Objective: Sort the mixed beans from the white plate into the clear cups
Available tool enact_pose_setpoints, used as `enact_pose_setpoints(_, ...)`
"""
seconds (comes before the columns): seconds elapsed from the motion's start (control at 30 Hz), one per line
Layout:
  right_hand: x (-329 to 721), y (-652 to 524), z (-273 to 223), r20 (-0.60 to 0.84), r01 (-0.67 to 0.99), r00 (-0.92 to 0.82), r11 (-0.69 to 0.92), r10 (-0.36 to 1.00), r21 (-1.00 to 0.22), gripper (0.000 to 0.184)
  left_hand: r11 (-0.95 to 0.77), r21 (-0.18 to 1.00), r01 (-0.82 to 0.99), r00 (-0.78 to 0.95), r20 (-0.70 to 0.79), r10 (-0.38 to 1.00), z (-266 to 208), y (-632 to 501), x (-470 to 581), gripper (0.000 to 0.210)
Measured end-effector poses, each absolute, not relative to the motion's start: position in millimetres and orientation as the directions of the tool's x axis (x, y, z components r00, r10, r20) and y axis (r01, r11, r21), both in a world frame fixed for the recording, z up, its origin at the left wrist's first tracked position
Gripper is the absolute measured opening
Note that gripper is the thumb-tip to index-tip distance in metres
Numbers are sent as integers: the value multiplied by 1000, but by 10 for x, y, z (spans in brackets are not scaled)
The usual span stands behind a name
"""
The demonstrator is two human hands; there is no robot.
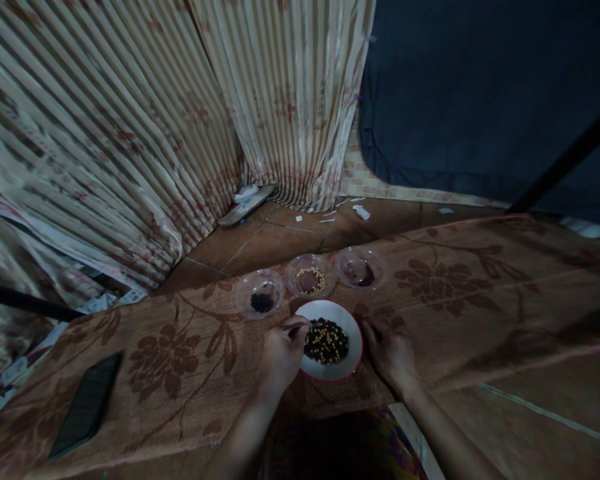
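A white plate (306,369) with a red rim holds a heap of dark and yellow bead-like pieces (327,342). My left hand (283,353) is at its left edge, fingers closed in a pinch on a slim dark tool (294,326) that looks like tweezers, its tip by the heap. Along the plate's right rim lies my right hand (393,355), fingers stretched toward the rim; whether they touch it is too dim to tell. Beyond the plate, three clear bowls stand in a row: one with black pieces (261,303), one with yellow pieces (311,281), one with dark red pieces (363,272).
A brown flower-patterned cloth (190,400) covers the low surface under the bowls. A dark phone (87,405) lies at the left. Past the far edge, a sandal-like item (247,205) and white scraps (361,212) lie on the tiled floor, below striped curtains (290,100).
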State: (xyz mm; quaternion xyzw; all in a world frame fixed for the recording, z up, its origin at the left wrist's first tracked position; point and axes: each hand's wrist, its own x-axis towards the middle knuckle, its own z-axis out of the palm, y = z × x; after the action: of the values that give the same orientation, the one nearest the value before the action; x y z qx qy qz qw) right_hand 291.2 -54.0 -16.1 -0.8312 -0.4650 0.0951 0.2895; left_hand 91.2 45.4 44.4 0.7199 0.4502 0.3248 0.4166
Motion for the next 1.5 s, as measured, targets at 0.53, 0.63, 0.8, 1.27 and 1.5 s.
enact_pose_setpoints(0.53, 2908, -543, -177, 123, 734, 542, -397, 831, -551, 39, -378, 880, 289, 342, 274, 899, 720, 1268, 1192, 12)
enact_pose_setpoints(0.63, 2907, -542, -177, 127, 734, 538, -389, 833, -557, 39, -412, 851, 325, 371, 286, 883, 669, 1281, 1225, 12)
enact_pose_setpoints(0.8, 2906, -542, -172, 121, 725, 544, -392, 830, -566, 40, -374, 870, 320, 332, 267, 905, 660, 1115, 1158, 12)
enact_pose_setpoints(1.27, 2904, -545, -149, 117, 724, 544, -395, 831, -565, 41, -267, 906, 328, 444, 102, 890, 618, 393, 885, 10)
enact_pose_setpoints(1.5, 2909, -538, -164, 129, 726, 545, -389, 828, -567, 39, -338, 851, 401, 481, 118, 869, 603, 405, 855, 14)
